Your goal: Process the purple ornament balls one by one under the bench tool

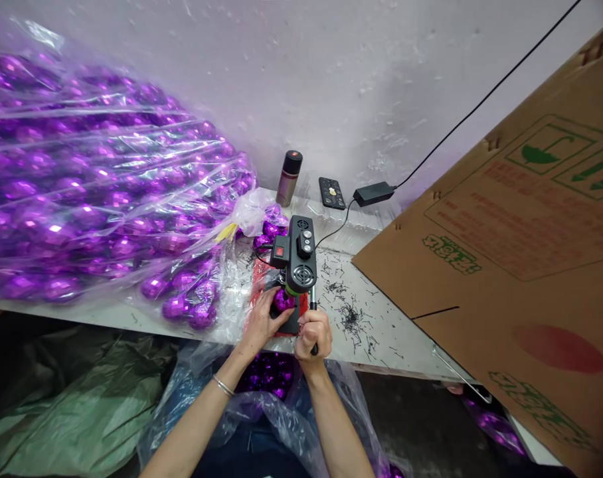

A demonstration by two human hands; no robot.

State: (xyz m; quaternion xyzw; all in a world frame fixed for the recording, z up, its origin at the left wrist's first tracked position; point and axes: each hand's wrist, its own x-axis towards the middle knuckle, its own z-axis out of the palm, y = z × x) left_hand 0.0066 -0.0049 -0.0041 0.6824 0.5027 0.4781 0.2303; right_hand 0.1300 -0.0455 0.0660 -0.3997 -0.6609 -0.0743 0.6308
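Observation:
Under the head of a small black bench press machine point(302, 255) sits a shiny purple faceted ball point(283, 301). My left hand point(264, 317) grips this ball between thumb and fingers, holding it at the machine's base. On the right of the machine, my right hand point(313, 334) is wrapped around a black-handled lever point(314, 348). A small box with a red switch point(279, 251) is fixed to the machine's left side. A few more purple balls point(269, 234) lie behind it. The contact between ball and machine head is partly hidden.
A big clear bag of purple balls point(97, 192) fills the left side. Behind stand a bottle point(289, 179), a phone point(332, 193) and a power adapter point(374, 194) with its cable. Black bits point(351, 317) litter the table. A cardboard box point(520, 239) leans in at right. An opened plastic bag with balls point(267, 376) is below.

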